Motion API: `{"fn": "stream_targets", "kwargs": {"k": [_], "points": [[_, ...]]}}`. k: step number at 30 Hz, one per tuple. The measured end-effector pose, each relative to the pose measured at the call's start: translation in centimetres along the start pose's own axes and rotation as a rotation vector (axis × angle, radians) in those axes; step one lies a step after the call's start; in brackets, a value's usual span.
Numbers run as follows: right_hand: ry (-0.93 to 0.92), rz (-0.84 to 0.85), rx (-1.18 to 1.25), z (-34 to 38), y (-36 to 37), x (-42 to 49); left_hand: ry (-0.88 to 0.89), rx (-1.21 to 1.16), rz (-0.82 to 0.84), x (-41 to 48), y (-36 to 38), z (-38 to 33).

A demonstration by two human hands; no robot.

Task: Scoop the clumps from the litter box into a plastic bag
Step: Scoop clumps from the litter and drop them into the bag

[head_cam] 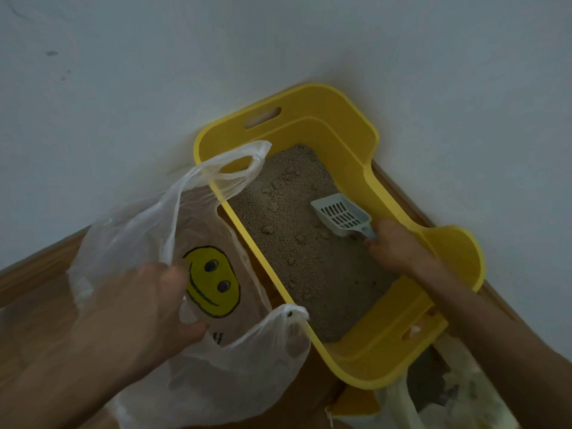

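Observation:
A yellow litter box [337,125] stands on the floor against a white wall, filled with beige litter [297,243] that shows several lumps. My right hand [393,246] grips the handle of a pale grey slotted scoop [340,213], whose empty blade rests on the litter near the box's right wall. My left hand [154,301] holds the rim of a clear plastic bag [130,230] with a yellow smiley face, spread wide beside the box's left edge. One bag handle hangs over the box rim.
A wooden floor [31,274] runs along the white wall [154,72]. Below the box at the lower right lies another pale bag [448,391] with dark contents, and a yellow piece [356,404] sits next to it.

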State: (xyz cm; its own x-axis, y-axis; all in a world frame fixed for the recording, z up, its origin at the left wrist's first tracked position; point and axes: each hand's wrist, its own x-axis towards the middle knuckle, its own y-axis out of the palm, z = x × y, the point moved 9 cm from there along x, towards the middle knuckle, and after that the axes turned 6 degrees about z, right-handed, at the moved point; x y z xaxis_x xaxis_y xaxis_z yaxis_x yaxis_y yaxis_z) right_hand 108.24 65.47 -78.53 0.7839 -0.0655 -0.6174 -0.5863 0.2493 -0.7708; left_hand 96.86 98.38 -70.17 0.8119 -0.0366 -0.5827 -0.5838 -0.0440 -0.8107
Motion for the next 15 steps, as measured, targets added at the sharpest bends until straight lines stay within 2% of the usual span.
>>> {"fn": "stream_targets", "kwargs": {"k": [9, 15], "points": [[0.068, 0.191, -0.577, -4.4, -4.2, -6.1, -0.006, 0.027, 0.014, 0.8, 0.4, -0.3], [0.066, 0.221, -0.662, -4.0, -3.1, -6.4, 0.021, 0.029, -0.004, 1.2, 1.0, -0.1]]}}
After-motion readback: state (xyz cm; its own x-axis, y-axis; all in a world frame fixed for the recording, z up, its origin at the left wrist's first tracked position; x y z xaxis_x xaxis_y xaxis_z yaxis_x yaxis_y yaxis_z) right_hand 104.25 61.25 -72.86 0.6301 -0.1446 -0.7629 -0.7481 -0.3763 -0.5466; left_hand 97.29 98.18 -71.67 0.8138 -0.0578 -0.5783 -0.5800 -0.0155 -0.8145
